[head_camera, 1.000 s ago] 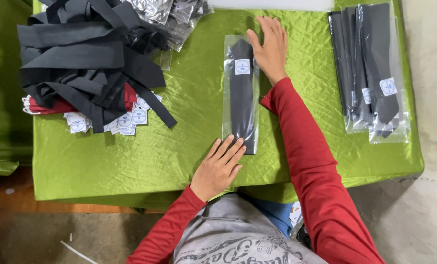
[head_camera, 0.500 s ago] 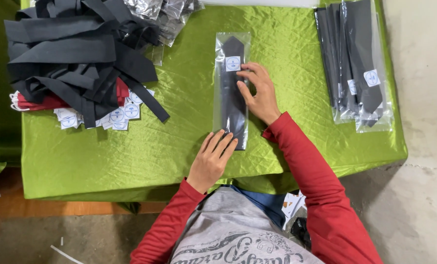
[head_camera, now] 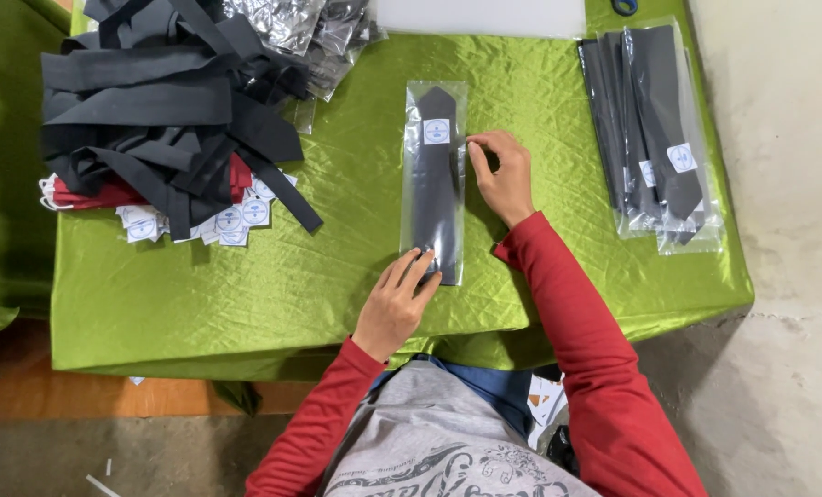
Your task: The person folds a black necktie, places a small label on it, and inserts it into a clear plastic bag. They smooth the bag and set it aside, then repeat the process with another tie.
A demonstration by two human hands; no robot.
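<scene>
A bagged black tie (head_camera: pixel 435 184) lies lengthwise in the middle of the green table (head_camera: pixel 337 276). The left hand (head_camera: pixel 394 304) presses flat on the bag's near end, while the right hand (head_camera: pixel 501 175) pinches its right edge near the top, fingers curled.

Tablecloth (head_camera: pixel 337 276) bright green, crinkled sheen; ties (head_camera: pixel 153 101) black, one red (head_camera: pixel 107 193); bagged tie (head_camera: pixel 435 184) black with white label; sleeves red

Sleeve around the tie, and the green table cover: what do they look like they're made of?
Sleeve: looks like thin clear plastic film, glossy; glare streaks along it and the dark tie shows through. Left hand touches its near end, right hand its far edge.
Table cover: probably satin-like woven fabric, with a soft sheen and many fine creases. Fibre type cannot be told.
</scene>
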